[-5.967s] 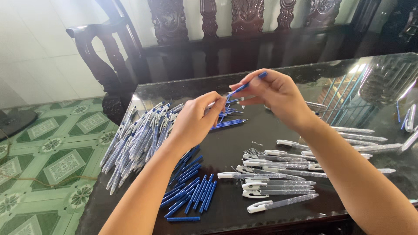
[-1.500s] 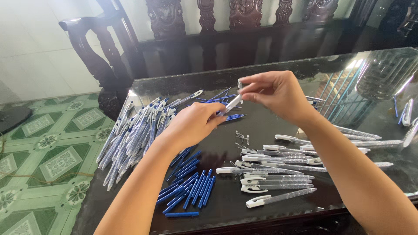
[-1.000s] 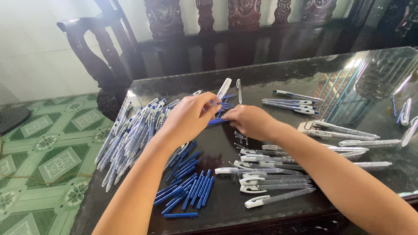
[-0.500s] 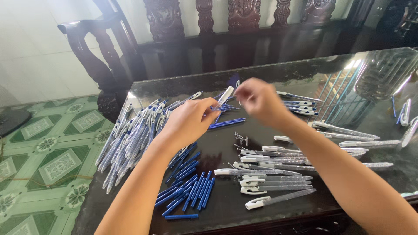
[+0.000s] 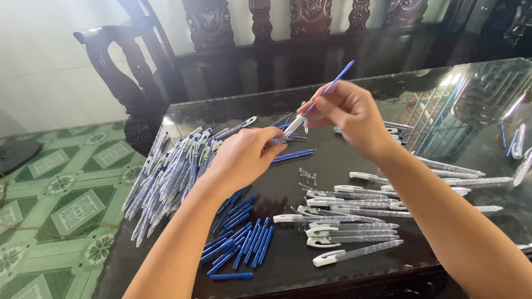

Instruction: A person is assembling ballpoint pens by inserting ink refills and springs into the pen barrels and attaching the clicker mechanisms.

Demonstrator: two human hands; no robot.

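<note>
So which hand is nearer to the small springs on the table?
Left. The left hand hovers just left of the small springs; the right hand is raised above them, farther off.

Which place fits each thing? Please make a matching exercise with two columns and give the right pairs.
Things:
1. thin blue ink refill
2. tiny metal springs
3. heap of assembled blue-and-white pens
4. clear pen barrels with white clips

Places:
A. table's left edge
B. table, in front of the right forearm
C. right hand's fingers
D. table, between the hands

Pairs: 1-C, 2-D, 3-A, 4-B
</note>
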